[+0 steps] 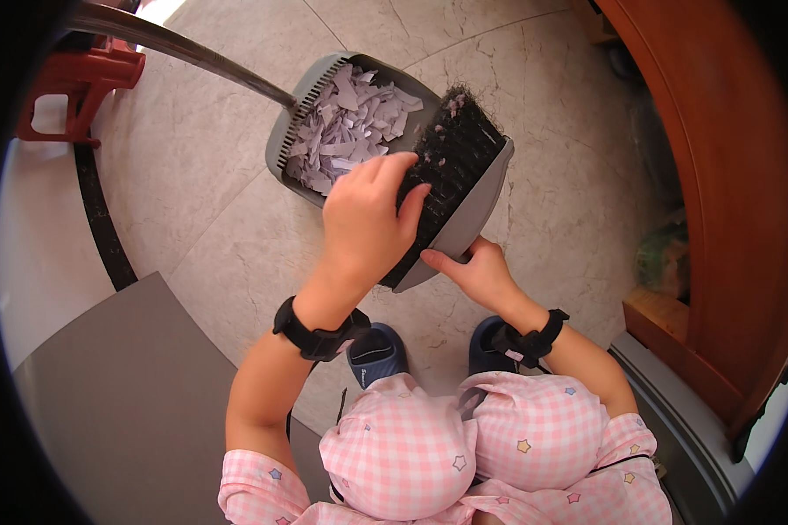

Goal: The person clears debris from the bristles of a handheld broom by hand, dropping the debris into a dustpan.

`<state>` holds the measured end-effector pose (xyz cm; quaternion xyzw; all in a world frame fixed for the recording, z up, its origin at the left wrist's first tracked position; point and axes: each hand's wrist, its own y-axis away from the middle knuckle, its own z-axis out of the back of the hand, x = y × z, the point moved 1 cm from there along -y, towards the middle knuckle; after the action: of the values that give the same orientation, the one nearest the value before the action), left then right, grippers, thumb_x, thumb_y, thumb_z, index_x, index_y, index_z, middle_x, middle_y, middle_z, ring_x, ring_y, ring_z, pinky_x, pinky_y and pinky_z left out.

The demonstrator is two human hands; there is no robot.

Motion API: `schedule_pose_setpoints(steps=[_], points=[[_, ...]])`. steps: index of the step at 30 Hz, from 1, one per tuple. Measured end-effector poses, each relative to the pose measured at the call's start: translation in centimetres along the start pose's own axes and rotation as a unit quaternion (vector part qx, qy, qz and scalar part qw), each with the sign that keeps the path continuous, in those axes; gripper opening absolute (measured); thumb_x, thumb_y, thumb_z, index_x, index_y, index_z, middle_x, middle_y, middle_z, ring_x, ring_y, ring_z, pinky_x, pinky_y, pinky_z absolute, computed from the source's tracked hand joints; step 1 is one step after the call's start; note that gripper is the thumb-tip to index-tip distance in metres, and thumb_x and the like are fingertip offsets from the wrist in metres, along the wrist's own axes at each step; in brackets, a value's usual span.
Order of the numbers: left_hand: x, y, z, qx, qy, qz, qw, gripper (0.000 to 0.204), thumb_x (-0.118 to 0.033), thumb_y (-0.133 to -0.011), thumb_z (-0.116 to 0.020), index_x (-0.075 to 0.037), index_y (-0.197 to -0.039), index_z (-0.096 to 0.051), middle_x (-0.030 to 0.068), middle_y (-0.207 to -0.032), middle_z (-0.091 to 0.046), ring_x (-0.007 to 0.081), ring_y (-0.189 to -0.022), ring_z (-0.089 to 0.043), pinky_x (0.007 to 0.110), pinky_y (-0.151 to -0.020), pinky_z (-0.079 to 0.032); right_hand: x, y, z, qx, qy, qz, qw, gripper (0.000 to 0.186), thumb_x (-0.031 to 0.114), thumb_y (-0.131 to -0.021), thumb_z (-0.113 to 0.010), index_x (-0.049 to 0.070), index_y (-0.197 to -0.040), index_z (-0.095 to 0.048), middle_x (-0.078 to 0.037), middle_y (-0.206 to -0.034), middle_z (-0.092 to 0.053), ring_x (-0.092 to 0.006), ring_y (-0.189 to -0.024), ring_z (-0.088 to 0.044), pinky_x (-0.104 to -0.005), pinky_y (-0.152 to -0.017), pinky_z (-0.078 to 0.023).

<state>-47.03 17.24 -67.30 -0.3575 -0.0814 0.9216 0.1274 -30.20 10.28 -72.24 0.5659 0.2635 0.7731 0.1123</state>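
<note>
A grey dustpan (284, 140) with a long metal handle (193, 52) lies on the floor, filled with torn white paper scraps (350, 114). Beside it a broom head (473, 206) is tilted, its black bristles (446, 153) flecked with fluff and debris. My right hand (481, 276) grips the grey body of the broom head from below. My left hand (368, 210) is at the bristles, fingers curved, thumb and forefinger apart, with nothing visible between them. The fingertips appear to touch the bristles.
A red plastic stool (92, 74) stands at upper left. Wooden furniture (718, 175) curves along the right, with a dim green bundle (661, 254) beside it. A grey panel (123, 376) fills the lower left. My knees and slippered feet are below my hands on the tiled floor (210, 157).
</note>
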Motion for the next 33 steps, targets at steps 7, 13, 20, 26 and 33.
schedule_pose_setpoints(steps=[7,13,20,26,33], points=[[1.7,0.2,-1.9,0.036,0.006,0.009,0.999,0.011,-0.005,-0.076,-0.067,-0.005,-0.085,-0.061,0.0109,-0.076,-0.063,0.0282,-0.067,-0.063,0.035,-0.059,-0.050,-0.2,0.6,0.0,0.016,0.014,-0.004,1.000,0.047,0.036,-0.077,-0.076,-0.001,-0.103,-0.065,-0.012,-0.094,-0.071,-0.0212,-0.087,-0.068,-0.0305,-0.077,-0.051],[3.2,0.3,-1.9,-0.050,-0.035,0.079,0.995,0.002,-0.004,-0.077,-0.063,-0.004,-0.079,-0.062,0.0115,-0.068,-0.063,0.0267,-0.061,-0.062,0.033,-0.056,-0.049,-1.3,0.9,0.0,0.022,-0.022,0.000,1.000,0.048,0.038,-0.077,-0.075,-0.001,-0.102,-0.066,-0.013,-0.094,-0.070,-0.0208,-0.087,-0.067,-0.0302,-0.077,-0.051],[9.1,1.0,1.8,-0.045,-0.157,0.101,0.981,0.013,-0.010,-0.082,-0.064,-0.004,-0.093,-0.066,0.0124,-0.088,-0.067,0.0268,-0.076,-0.064,0.032,-0.066,-0.049,-1.7,0.7,-0.3,0.016,0.004,-0.017,1.000,0.046,0.039,-0.078,-0.075,0.000,-0.100,-0.066,-0.012,-0.092,-0.070,-0.0203,-0.086,-0.067,-0.0301,-0.077,-0.051],[3.9,1.9,1.2,0.031,0.025,0.063,0.997,0.023,-0.014,-0.079,-0.070,-0.003,-0.099,-0.066,0.0117,-0.092,-0.064,0.0269,-0.083,-0.060,0.034,-0.070,-0.048,-1.5,0.5,-1.7,0.014,0.003,-0.007,1.000,0.046,0.037,-0.078,-0.075,-0.001,-0.101,-0.066,-0.013,-0.093,-0.070,-0.0213,-0.088,-0.068,-0.0307,-0.077,-0.051],[3.5,2.0,-0.7,0.107,0.027,0.088,0.990,0.012,-0.010,-0.072,-0.070,-0.002,-0.075,-0.062,0.0093,-0.072,-0.061,0.0255,-0.068,-0.061,0.035,-0.063,-0.048,-1.5,1.0,-2.0,-0.002,0.007,0.008,1.000,0.044,0.034,-0.077,-0.076,-0.001,-0.103,-0.066,-0.013,-0.093,-0.071,-0.0226,-0.087,-0.068,-0.0314,-0.077,-0.051]])
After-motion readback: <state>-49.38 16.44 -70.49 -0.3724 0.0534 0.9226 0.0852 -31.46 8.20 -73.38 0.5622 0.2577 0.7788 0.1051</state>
